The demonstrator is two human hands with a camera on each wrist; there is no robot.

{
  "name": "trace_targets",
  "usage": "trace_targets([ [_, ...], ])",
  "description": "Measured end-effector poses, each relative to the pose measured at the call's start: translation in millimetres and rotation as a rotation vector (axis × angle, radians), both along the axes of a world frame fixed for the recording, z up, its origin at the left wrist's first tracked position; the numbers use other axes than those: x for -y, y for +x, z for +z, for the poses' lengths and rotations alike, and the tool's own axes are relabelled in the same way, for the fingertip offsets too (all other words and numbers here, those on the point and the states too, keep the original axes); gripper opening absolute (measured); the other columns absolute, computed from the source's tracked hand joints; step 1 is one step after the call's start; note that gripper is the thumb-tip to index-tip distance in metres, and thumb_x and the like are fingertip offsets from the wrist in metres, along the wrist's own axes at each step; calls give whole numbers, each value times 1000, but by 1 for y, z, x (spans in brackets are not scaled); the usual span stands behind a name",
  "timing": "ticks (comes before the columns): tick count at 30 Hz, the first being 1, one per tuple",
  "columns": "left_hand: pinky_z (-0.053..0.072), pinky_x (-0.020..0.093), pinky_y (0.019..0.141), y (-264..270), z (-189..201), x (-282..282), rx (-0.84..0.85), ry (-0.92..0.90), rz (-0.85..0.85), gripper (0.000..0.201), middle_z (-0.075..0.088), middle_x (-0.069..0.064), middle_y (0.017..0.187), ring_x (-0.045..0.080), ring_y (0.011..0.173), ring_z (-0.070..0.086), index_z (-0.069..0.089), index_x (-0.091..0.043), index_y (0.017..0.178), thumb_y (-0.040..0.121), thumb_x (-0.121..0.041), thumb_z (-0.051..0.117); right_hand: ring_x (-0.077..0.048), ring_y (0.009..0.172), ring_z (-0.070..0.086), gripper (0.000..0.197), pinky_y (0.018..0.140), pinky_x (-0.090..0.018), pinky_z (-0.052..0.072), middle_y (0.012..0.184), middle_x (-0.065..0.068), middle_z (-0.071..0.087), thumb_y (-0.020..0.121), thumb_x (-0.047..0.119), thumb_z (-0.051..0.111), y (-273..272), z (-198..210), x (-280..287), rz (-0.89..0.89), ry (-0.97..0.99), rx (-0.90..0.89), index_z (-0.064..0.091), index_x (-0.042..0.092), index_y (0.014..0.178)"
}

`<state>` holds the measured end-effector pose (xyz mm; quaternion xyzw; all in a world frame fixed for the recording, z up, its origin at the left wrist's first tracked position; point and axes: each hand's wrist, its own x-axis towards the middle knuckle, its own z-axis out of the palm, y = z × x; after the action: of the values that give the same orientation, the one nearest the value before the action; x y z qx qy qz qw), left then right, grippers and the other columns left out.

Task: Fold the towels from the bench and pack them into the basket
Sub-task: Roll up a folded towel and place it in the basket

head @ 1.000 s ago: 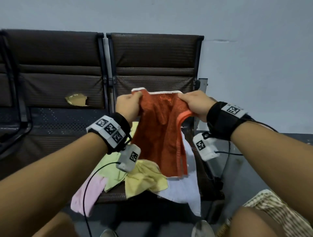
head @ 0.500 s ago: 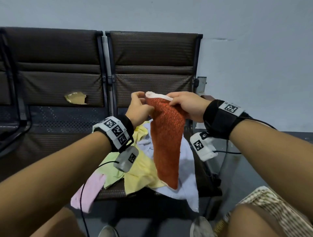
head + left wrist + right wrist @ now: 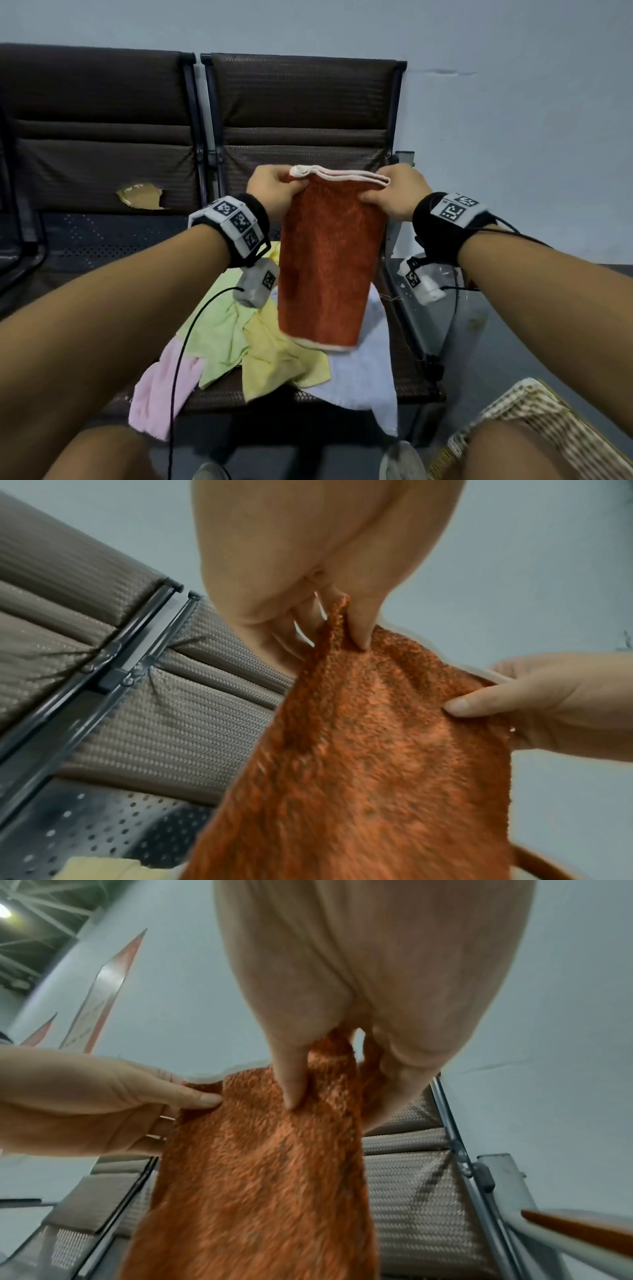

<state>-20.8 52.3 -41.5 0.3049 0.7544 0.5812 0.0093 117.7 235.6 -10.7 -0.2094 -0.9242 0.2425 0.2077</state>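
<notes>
An orange towel (image 3: 325, 260) with a white edge hangs doubled over in front of the bench's right seat. My left hand (image 3: 274, 193) pinches its top left corner and my right hand (image 3: 394, 192) pinches its top right corner. The left wrist view shows the orange towel (image 3: 369, 750) held between thumb and fingers of my left hand (image 3: 342, 620). The right wrist view shows the same towel (image 3: 267, 1177) pinched by my right hand (image 3: 308, 1074). The woven basket (image 3: 534, 421) stands on the floor at lower right, partly hidden by my knee.
On the bench seat (image 3: 407, 377) under the orange towel lie a pink towel (image 3: 161, 387), a green towel (image 3: 219, 329), a yellow towel (image 3: 277, 363) and a white towel (image 3: 363, 373), all loose. The left seat back has a torn patch (image 3: 140, 197). A grey wall stands behind.
The orange towel went from spread wide to folded in half lengthwise as my hands came together. They have since moved apart along the doubled top edge, which is now stretched flat.
</notes>
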Motion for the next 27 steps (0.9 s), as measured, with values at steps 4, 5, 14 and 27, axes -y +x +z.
trace_targets([
  [4,56,30,82,-2,9,-3,10,163,-42,19,74,-1,92,8,84,67,76,-17,101,88,-5,68,-15,77,59,24,68,-28,42,85,2,64,87,39,70,-6,-4,-2,4,-42,-189,62,17,94],
  [5,56,30,81,-1,6,1,44,174,-62,22,74,3,91,10,83,67,76,-13,101,86,1,68,-15,81,59,25,70,-30,42,88,3,64,89,40,68,-6,-9,-1,33,-52,-188,59,18,96],
  [14,57,44,87,35,-113,53,334,-428,-298,20,67,15,90,27,86,63,73,0,98,84,11,65,-19,70,64,19,68,-31,50,78,-9,71,93,19,62,38,-124,11,312,-49,507,72,4,88],
  [27,56,34,72,26,-181,33,547,-483,-167,4,62,6,87,21,81,60,65,-12,94,92,-12,62,-7,64,68,7,57,-23,53,74,0,69,88,7,65,27,-202,-4,151,-827,558,63,12,91],
])
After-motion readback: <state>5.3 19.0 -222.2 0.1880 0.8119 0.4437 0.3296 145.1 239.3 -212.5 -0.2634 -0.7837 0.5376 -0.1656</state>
